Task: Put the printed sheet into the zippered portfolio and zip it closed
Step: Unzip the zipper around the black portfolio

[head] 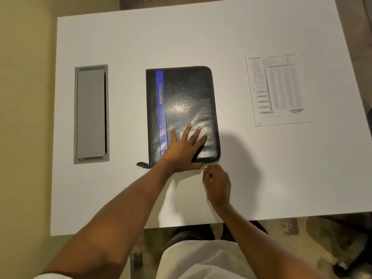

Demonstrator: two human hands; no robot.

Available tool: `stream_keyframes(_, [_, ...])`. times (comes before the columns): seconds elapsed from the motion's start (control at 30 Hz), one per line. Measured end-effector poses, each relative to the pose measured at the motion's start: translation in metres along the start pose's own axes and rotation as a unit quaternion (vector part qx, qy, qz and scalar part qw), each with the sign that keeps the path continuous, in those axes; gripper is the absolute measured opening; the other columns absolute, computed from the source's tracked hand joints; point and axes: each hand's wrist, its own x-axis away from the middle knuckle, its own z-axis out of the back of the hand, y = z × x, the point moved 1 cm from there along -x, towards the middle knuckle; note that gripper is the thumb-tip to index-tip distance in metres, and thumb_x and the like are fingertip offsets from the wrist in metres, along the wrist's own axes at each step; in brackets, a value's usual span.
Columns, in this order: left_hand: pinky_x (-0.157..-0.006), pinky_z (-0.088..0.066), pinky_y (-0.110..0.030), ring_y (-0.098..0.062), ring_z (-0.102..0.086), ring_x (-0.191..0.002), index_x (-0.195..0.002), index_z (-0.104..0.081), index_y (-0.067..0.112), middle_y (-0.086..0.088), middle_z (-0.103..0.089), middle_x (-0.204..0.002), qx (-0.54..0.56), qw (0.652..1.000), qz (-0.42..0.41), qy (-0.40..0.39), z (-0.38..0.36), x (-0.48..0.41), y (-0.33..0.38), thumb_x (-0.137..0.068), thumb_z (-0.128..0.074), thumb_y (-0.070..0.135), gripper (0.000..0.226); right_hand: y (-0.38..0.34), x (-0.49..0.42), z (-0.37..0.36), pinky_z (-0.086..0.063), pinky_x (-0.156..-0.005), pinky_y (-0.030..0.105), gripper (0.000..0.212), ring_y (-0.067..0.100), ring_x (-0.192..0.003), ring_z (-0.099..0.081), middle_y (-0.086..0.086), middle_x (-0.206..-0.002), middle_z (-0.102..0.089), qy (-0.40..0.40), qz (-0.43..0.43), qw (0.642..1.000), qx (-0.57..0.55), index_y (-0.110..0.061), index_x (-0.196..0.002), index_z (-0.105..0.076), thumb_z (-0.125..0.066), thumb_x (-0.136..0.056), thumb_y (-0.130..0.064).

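Observation:
A black zippered portfolio (187, 101) with a blue stripe and gold lettering lies closed in the middle of the white table (201, 37). My left hand (184, 147) rests flat on its near part, fingers spread. My right hand (216, 181) is at the portfolio's near right corner, fingers pinched together at the zipper edge; the zipper pull itself is too small to make out. A black tab (143, 164) sticks out at the near left corner. The printed sheet (278, 88) lies flat on the table to the right, apart from the portfolio.
A grey rectangular cable hatch (91, 114) is set into the table at the left. The table's near edge runs just in front of my body. Patterned floor shows below the edge.

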Motion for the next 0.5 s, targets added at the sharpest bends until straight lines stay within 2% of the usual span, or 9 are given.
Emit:
stream_keyframes(0.1, [-0.110, -0.019, -0.085, -0.043, 0.001, -0.160, -0.166, -0.008, 0.025, -0.008, -0.004, -0.176, -0.002, 1.000, -0.001, -0.006, 0.000, -0.001, -0.002, -0.084, -0.044, 0.087, 0.108, -0.014, 0.008, -0.022, -0.037, -0.067, 0.006, 0.011, 0.005, -0.071, -0.061, -0.007, -0.091, -0.074, 0.001, -0.012, 1.000, -0.008, -0.018, -0.097, -0.074, -0.066, -0.095, -0.024])
stream_keyframes(0.37, [-0.112, -0.019, -0.083, -0.043, -0.002, -0.161, -0.166, -0.010, 0.026, -0.006, -0.005, -0.176, 0.006, 1.000, 0.006, -0.026, 0.006, -0.004, -0.003, -0.084, -0.053, 0.083, 0.109, -0.049, 0.024, -0.060, -0.055, -0.083, 0.032, 0.010, 0.020, -0.084, -0.070, -0.003, -0.096, -0.078, 0.020, -0.015, 1.000, 0.015, -0.017, -0.097, -0.079, -0.074, -0.092, -0.023])
stream_keyframes(0.43, [-0.112, -0.021, -0.083, -0.043, -0.003, -0.161, -0.166, -0.012, 0.025, -0.006, -0.007, -0.176, 0.002, 1.000, 0.009, -0.028, 0.008, -0.005, -0.001, -0.083, -0.055, 0.082, 0.110, -0.063, 0.024, -0.065, -0.057, -0.084, 0.035, 0.012, 0.021, -0.084, -0.069, -0.002, -0.093, -0.078, -0.019, -0.025, 0.999, 0.042, -0.017, -0.094, -0.079, -0.074, -0.093, -0.027])
stream_keyframes(0.5, [-0.112, -0.020, -0.083, -0.043, -0.003, -0.160, -0.166, -0.012, 0.026, -0.005, -0.006, -0.176, 0.015, 0.999, 0.014, -0.031, 0.009, -0.007, 0.003, -0.083, -0.057, 0.081, 0.109, -0.078, 0.025, -0.074, -0.057, -0.079, 0.038, 0.012, 0.026, -0.082, -0.069, 0.005, -0.084, -0.076, -0.064, -0.040, 0.995, 0.059, -0.012, -0.084, -0.077, -0.076, -0.090, -0.023])
